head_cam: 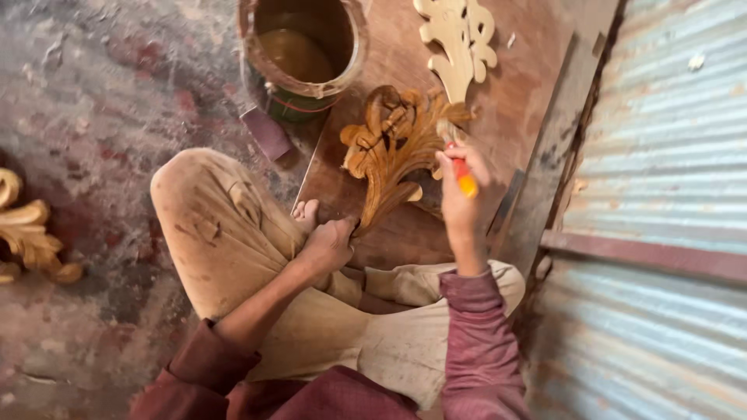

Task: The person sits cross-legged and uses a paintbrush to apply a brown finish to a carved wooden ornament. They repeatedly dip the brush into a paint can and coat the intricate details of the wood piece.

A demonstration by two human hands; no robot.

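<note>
- One carved wooden ornament (389,148), stained brown and leaf-shaped, lies on a reddish wooden board (529,70) that rests on a worn, blotchy floor (93,101).
- Its long axis runs from its narrow stem, near the person's knee, up to the scrolled leaves pointing toward the tin.
- Left hand (328,245) has its grip pressed together around the stem end.
- Right hand (461,190) pinches a brush (459,167) with a red and orange handle, bristles touching the ornament's right edge.
- Beyond stand a stain-filled tin (302,47) and a pale unstained carving (461,39), cut off at the top.
- Corrugated metal sheeting (669,155) walls the right side.
- Another golden carving (27,233) lies on the floor, cut off at the left.
</note>
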